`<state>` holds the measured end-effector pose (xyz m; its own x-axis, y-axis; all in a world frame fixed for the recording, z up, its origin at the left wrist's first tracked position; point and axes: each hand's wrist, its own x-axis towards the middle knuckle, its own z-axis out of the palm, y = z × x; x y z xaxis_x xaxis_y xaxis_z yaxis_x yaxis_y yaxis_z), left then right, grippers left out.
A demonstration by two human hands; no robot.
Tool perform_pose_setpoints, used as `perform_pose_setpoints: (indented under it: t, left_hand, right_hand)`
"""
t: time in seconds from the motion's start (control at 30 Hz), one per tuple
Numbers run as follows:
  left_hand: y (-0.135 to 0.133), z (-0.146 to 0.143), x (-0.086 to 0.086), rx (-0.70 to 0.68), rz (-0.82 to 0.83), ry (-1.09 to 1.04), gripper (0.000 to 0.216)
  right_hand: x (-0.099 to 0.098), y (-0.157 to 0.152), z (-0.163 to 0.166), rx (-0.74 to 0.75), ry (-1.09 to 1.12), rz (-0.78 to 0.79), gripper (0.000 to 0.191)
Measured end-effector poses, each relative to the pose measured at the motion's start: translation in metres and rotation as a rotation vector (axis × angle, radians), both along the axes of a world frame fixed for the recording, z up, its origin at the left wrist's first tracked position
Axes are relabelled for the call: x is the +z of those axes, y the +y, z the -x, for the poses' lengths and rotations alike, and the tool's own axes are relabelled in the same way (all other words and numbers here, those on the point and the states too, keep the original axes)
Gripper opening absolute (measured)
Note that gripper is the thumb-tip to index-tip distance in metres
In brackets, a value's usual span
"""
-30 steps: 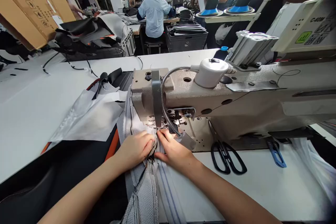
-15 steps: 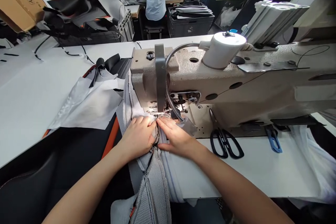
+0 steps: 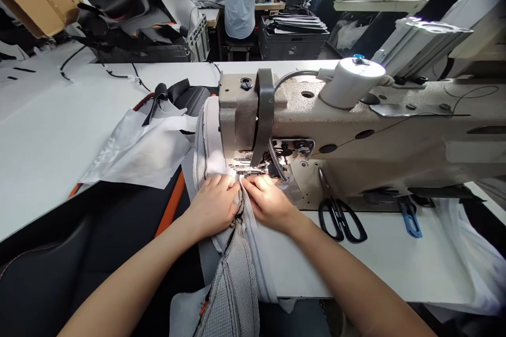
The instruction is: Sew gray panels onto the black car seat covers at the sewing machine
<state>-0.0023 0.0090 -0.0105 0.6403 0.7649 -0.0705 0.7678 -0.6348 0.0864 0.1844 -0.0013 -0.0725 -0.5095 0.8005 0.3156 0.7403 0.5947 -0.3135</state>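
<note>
Sewing machine (image 3: 348,131): placed right of centre; a finger could be caught if pushed too far under its lit needle area (image 3: 247,167).
Grey fabric (image 3: 237,274): bunched from the near edge up to the machine; the seam could be pulled askew by the hanging near end.
White strip (image 3: 263,274): laid just right of the fabric; edges could be mismatched by uneven tension.
Left hand (image 3: 213,205): closed narrowly on the fabric's fold.
Right hand (image 3: 272,202): rested over the strip; whether it is pinched cannot be told.
</note>
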Motion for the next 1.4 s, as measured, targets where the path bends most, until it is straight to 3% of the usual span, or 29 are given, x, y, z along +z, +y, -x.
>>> perform_pose_setpoints:
  t: [0.3, 0.6, 0.8, 0.9, 1.13, 1.27, 1.4]
  left_hand:
    - [-0.004, 0.002, -0.014, 0.044, 0.025, -0.245, 0.021]
    - [-0.002, -0.015, -0.016, 0.126, -0.028, -0.197, 0.026]
    - [0.0, -0.015, -0.014, 0.122, -0.123, -0.179, 0.026]
    - [0.006, -0.008, -0.01, 0.053, -0.085, -0.175, 0.029]
    - [0.035, 0.017, 0.009, -0.139, 0.213, -0.248, 0.027]
    - [0.026, 0.01, 0.011, -0.202, 0.149, -0.139, 0.02]
    - [0.009, -0.001, 0.006, -0.117, 0.04, -0.05, 0.02]
  right_hand:
    - [0.004, 0.006, 0.01, -0.138, -0.146, -0.004, 0.039]
    - [-0.011, 0.013, -0.001, -0.025, 0.027, -0.07, 0.036]
    - [-0.008, 0.011, -0.006, -0.138, 0.046, -0.061, 0.032]
    - [-0.004, 0.011, -0.009, -0.148, 0.003, -0.037, 0.031]
    - [-0.007, 0.012, -0.01, -0.111, -0.013, -0.025, 0.028]
    - [-0.01, 0.01, -0.007, -0.092, 0.103, -0.03, 0.025]
    - [-0.007, 0.005, -0.004, -0.008, 0.189, 0.006, 0.029]
